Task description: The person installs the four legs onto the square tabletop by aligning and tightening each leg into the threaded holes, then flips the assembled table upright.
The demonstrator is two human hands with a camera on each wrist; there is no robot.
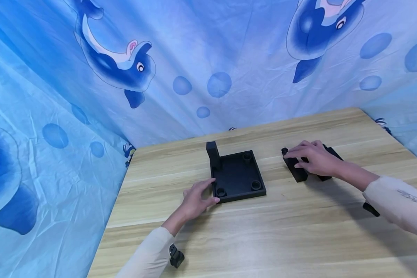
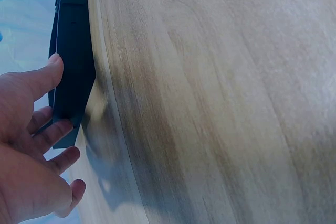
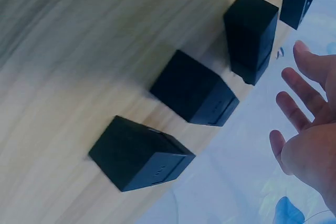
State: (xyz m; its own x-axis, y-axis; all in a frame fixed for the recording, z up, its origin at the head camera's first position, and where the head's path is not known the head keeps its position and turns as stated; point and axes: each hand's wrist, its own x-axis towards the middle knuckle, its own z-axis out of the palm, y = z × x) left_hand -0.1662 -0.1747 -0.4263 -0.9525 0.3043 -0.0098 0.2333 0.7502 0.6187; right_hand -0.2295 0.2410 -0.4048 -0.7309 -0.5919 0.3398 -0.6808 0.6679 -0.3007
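Observation:
A square black tray (image 1: 234, 177) lies on the table, with raised round sockets at three corners and a black post (image 1: 213, 154) standing upright at its back left corner. My left hand (image 1: 196, 199) holds the tray's front left corner, thumb at the front wall and index finger at the left side. In the left wrist view that thumb rests against the black wall (image 2: 73, 51). To the right, my right hand (image 1: 316, 158) hovers over several black blocks (image 1: 296, 170), fingers relaxed. The right wrist view shows a block (image 3: 249, 38) nearest those fingers, apart from them.
Two more black blocks (image 3: 191, 90) lie in a row beyond the first in the right wrist view. The wooden table (image 1: 281, 239) ends at a blue curtain (image 1: 201, 50) behind and on both sides. Small black devices (image 1: 176, 256) sit at both wrists.

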